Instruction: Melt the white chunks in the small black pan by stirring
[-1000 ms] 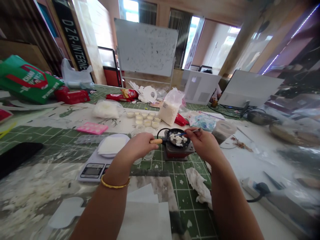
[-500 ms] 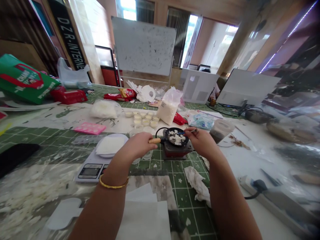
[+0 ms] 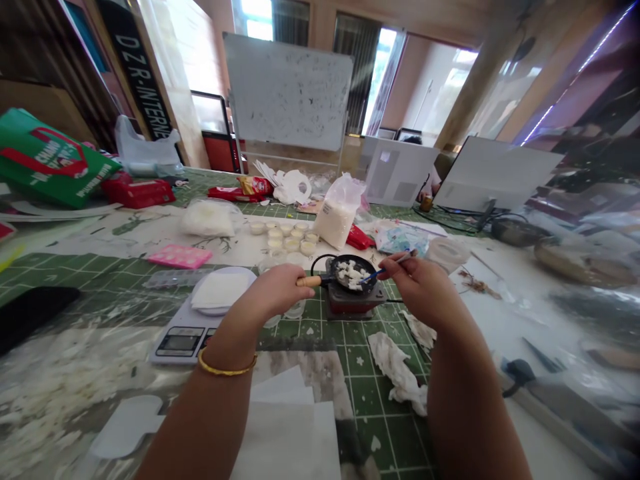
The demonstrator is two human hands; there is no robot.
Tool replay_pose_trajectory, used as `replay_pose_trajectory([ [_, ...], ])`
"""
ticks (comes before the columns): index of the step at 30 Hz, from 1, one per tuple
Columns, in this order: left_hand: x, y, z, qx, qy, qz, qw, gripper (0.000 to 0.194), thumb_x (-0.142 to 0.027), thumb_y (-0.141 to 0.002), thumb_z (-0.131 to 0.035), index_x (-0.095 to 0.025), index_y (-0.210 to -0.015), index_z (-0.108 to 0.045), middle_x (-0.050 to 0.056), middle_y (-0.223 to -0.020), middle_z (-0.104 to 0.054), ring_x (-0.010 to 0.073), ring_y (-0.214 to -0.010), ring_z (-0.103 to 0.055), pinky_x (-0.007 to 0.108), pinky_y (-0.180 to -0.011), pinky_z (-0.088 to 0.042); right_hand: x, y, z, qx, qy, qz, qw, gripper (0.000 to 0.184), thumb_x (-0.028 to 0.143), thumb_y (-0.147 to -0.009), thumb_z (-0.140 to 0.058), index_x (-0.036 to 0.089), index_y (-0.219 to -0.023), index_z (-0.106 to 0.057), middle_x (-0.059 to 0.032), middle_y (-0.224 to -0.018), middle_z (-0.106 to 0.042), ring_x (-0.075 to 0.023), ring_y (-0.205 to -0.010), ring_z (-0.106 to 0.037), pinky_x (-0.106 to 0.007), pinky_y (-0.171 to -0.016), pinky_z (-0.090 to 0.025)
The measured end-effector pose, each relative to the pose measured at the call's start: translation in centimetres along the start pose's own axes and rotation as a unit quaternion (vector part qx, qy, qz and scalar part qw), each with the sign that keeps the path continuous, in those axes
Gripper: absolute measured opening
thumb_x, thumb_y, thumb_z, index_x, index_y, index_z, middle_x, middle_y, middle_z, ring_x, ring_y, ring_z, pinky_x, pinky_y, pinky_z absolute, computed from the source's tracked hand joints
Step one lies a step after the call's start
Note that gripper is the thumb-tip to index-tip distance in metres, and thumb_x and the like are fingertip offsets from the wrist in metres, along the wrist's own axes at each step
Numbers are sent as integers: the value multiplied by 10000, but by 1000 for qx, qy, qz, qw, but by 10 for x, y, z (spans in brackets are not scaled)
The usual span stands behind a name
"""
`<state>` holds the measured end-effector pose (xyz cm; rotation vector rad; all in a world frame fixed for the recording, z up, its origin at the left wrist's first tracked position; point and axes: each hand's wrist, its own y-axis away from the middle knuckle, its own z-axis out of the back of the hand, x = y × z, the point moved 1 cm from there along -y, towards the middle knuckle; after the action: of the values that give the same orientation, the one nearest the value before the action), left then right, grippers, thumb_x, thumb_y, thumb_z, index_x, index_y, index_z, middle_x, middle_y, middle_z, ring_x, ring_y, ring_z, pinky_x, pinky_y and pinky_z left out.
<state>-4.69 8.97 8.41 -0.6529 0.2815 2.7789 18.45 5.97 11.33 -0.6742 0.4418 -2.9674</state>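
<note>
A small black frying pan (image 3: 371,265) with a wooden handle rests on a small dark red hot plate (image 3: 350,304). White lumps (image 3: 350,274) lie in the pan. My left hand (image 3: 278,288) is closed around the pan's handle. Pinched in the fingers of my right hand (image 3: 418,277) is a thin blue stirring stick (image 3: 373,275), its lower end among the white lumps. The exact kind of stick cannot be made out. Just left of my left hand stands a kitchen scale (image 3: 181,341) with white sheets on its plate.
Beyond the pan stand several small cups (image 3: 293,245) of pale filling and a bag of white granules (image 3: 336,220). A crumpled tissue (image 3: 395,370) lies near my right forearm. White paper sheets (image 3: 295,440) lie in front. A power strip (image 3: 555,407) sits at right.
My right hand has moved right, away from the pan's rim, and the stick now slants more to the right. The lumps have shifted slightly. My left hand keeps its place.
</note>
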Motion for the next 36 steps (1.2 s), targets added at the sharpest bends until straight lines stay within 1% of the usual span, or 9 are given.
replay_pose_trajectory([
  [3, -1, 0, 0, 3, 11, 6, 1000, 260, -442, -702, -493, -184, -678, -514, -8, -599, -527, 110, -478, -457, 238, -430, -258, 1, 0, -1, 26, 4, 3, 1000, 367, 394, -847, -373, 216, -737, -675, -57, -840, -677, -201, -825, -593, -296, -725, -382],
  [7, -1, -1, 0, -3, 4, -6, 1000, 256, -438, -696, -500, -185, -659, -519, -5, -597, -530, 119, -506, -468, 242, -446, -266, 4, 0, -1, 2, -6, -2, 1000, 375, 420, -848, -365, 231, -748, -674, -39, -849, -679, -192, -813, -593, -290, -720, -378],
  [11, 0, -1, 0, -1, 6, -1, 1000, 248, -436, -691, -505, -189, -664, -506, -9, -586, -525, 115, -490, -465, 240, -438, -258, 2, -2, -4, 24, 10, 5, 1000, 368, 398, -851, -362, 222, -763, -672, -44, -851, -677, -190, -802, -592, -282, -694, -376],
  [17, -2, 3, 2, 9, 21, 4, 1000, 259, -445, -706, -484, -189, -670, -505, -14, -573, -517, 101, -453, -442, 238, -432, -249, -9, -9, 0, -53, 62, -50, 995, 406, 412, -852, -344, 194, -805, -683, -85, -843, -674, -217, -801, -595, -305, -694, -373],
  [20, -3, 3, 2, 4, 18, 3, 1000, 269, -451, -719, -470, -188, -681, -509, -8, -587, -526, 104, -458, -447, 239, -437, -252, -7, -8, -2, -18, 61, -43, 997, 392, 394, -846, -360, 185, -778, -685, -91, -831, -673, -219, -795, -593, -307, -696, -377],
  [26, -2, 3, 2, 4, 10, -5, 1000, 287, -467, -718, -468, -187, -699, -528, 4, -609, -548, 123, -495, -473, 240, -453, -266, 2, -4, -7, 43, -63, 27, 997, 386, 426, -844, -378, 213, -740, -682, -53, -838, -685, -185, -795, -598, -283, -723, -406],
  [30, 0, 2, 1, 1, 10, -4, 1000, 309, -484, -716, -463, -186, -715, -543, 12, -629, -561, 127, -511, -480, 240, -463, -275, -6, -9, -8, -17, -35, -6, 999, 378, 414, -838, -391, 190, -750, -682, -74, -849, -683, -209, -831, -598, -309, -759, -401],
  [33, 0, 2, 1, -3, 9, -9, 1000, 342, -515, -717, -452, -189, -730, -552, 17, -644, -570, 135, -520, -488, 243, -464, -279, -11, -15, -13, -68, -62, -6, 996, 337, 399, -840, -393, 197, -868, -661, -62, -862, -686, -205, -858, -598, -311, -778, -401],
  [36, 1, 2, 1, -6, 6, -7, 1000, 354, -523, -722, -442, -189, -743, -557, 21, -657, -578, 137, -522, -491, 246, -467, -279, -9, -18, -21, -39, -83, 3, 996, 276, 346, -829, -423, 209, -954, -629, -44, -866, -688, -188, -831, -603, -301, -752, -409],
])
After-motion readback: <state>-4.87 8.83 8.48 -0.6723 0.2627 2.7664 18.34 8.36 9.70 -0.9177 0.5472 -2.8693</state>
